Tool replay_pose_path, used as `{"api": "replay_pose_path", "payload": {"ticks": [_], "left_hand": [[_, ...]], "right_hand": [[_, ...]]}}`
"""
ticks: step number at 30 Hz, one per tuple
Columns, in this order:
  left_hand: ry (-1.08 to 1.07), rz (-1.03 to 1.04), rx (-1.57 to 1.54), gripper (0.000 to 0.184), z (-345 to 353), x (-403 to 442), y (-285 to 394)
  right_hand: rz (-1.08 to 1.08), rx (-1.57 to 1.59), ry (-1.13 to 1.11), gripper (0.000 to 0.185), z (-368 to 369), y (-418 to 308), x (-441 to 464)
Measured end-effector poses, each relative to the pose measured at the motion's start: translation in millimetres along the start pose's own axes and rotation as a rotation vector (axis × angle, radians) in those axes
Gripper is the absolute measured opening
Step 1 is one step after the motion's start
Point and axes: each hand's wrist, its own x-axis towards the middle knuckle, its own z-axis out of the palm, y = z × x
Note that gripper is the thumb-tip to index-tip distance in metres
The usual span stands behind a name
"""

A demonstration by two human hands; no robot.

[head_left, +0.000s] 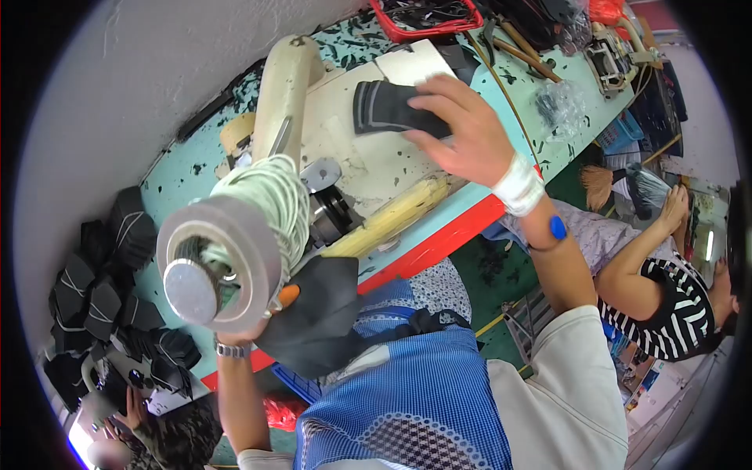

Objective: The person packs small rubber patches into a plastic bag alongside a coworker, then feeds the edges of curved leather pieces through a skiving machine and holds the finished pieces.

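Note:
My right hand [466, 129] reaches over the machine's pale work plate, its fingers apart and slightly blurred. Its fingertips and thumb are at the right end of a stack of curved black pieces [384, 107] with grey edges. A white wrap circles that wrist. Most of my left hand [249, 335] is hidden behind a large cord spool [219, 266] in the foreground. An orange finger cover [289, 295] shows on one of its digits, pressed against a dark, flexible sheet piece [317, 313]. That piece hangs over the table's front edge, above my lap.
The cream machine arm [286, 94] rises beside a round metal disc [321, 175]. A yellowish bar [399, 215] runs along the front. Bundled black pieces [102, 305] pile up at left. A red basket [427, 31] stands at the back. Co-workers sit at right and lower left.

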Motion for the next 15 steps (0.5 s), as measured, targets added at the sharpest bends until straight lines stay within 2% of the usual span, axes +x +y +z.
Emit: {"api": "replay_pose_path", "payload": {"ticks": [3,6,8,11,12,14,15], "left_hand": [[0.202,0.033,0.107,0.021,-14.6,6.1,35.9],[0.292,0.012,0.201,0.025,-24.9,11.5,63.7],[0.206,-0.096,0.272,0.027,-20.3,15.8,77.6],[0.011,-0.357,0.366,0.032,-0.2,25.5,91.9],[-0.038,-0.439,0.387,0.033,6.2,29.6,95.3],[0.021,-0.173,0.390,0.030,3.6,22.2,87.8],[0.054,-0.047,0.390,0.029,-1.1,14.3,78.8]], "right_hand": [[0.244,0.239,-0.275,0.035,-15.6,-31.6,-27.0],[0.205,0.329,-0.507,0.036,-1.7,-63.8,-37.1],[0.139,0.392,-0.437,0.037,16.7,-81.5,-26.6],[-0.036,0.268,-0.291,0.039,51.9,-93.2,-2.3],[-0.008,0.269,-0.393,0.036,52.2,-89.6,-2.2],[0.032,0.293,-0.602,0.031,44.2,-79.0,-6.3],[0.027,0.406,-0.562,0.025,33.8,-69.9,-11.9]]}}
